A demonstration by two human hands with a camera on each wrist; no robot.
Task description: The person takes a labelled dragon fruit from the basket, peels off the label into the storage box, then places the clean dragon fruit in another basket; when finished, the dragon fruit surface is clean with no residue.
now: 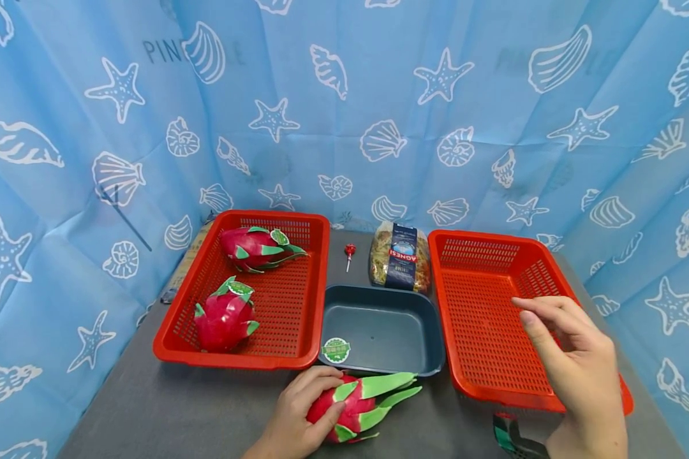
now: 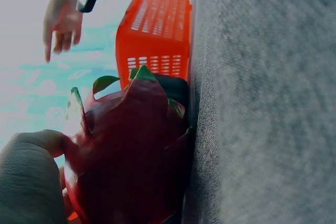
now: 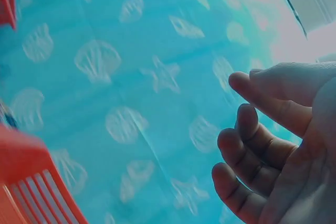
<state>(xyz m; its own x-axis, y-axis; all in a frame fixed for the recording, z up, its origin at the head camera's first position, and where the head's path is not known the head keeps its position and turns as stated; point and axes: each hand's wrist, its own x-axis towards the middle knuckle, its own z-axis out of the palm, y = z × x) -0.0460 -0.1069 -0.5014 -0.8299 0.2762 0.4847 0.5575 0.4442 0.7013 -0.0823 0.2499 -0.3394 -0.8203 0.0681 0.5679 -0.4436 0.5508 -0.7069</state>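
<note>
My left hand (image 1: pixel 303 408) grips a pink dragon fruit (image 1: pixel 353 405) with long green scales, on the grey table in front of the dark tray. In the left wrist view, the thumb presses the side of this dragon fruit (image 2: pixel 131 150). Raised over the front right part of the right red basket (image 1: pixel 482 319), my right hand (image 1: pixel 580 363) holds nothing. Its fingers are loosely bent in the right wrist view, thumb close to the index finger. Two more dragon fruits, one at the back (image 1: pixel 252 247) and one nearer (image 1: pixel 225 322), lie in the left red basket (image 1: pixel 235 362).
Between the baskets stands the dark tray (image 1: pixel 385 331) with a green sticker inside. Behind it are a bag of pasta (image 1: pixel 400 258) and a red lollipop (image 1: pixel 349 252). A blue shell-patterned curtain (image 1: pixel 344 115) surrounds the grey table (image 1: pixel 166 408).
</note>
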